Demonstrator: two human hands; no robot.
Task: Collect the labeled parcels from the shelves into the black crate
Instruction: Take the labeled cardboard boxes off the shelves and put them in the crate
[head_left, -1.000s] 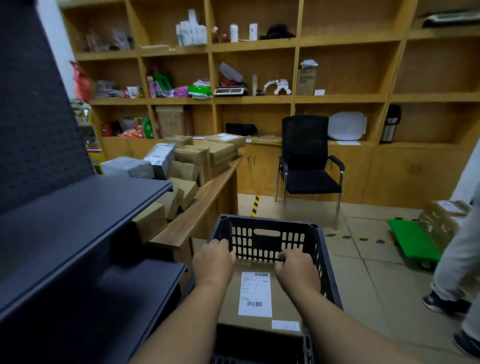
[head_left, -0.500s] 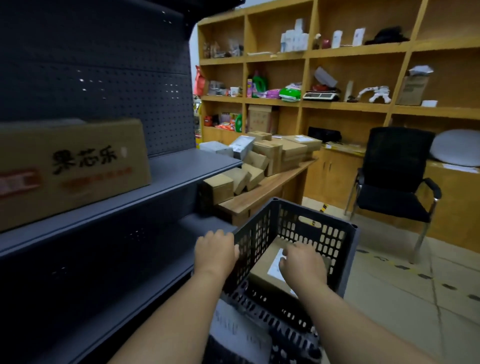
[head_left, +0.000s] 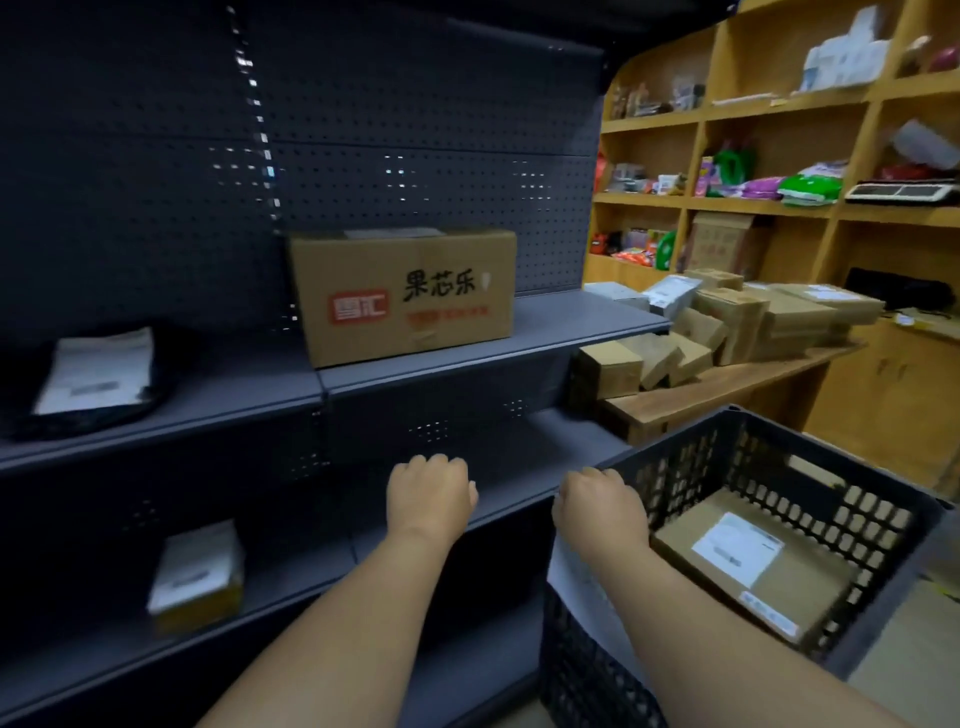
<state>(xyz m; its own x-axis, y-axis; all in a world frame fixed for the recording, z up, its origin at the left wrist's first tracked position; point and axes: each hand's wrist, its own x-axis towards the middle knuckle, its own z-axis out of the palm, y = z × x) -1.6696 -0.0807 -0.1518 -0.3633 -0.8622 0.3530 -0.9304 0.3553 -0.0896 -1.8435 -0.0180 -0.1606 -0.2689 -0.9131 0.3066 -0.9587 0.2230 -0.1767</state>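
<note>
Gripping the near left rim of the black crate (head_left: 810, 457), the right hand (head_left: 597, 506) had its fingers curled over the edge. The left hand (head_left: 428, 493) hovered just left of the crate with its fingers curled in a loose fist; whether it held anything could not be told. Inside the crate, right of the right hand, lay a flat cardboard parcel (head_left: 748, 566) with a white printed label on top. The crate was plastic with lattice walls. Beyond the hands stood a dark metal shelf unit (head_left: 467, 364) with a perforated back panel. On its upper shelf sat a large cardboard box (head_left: 405, 296) with printed characters, and far left a dark bag parcel (head_left: 93, 379) with a white label. On a lower shelf, left of the left hand, lay a small yellow parcel (head_left: 200, 577) with a white label. A wooden table (head_left: 727, 384) to the right carried stacked cardboard boxes.
</note>
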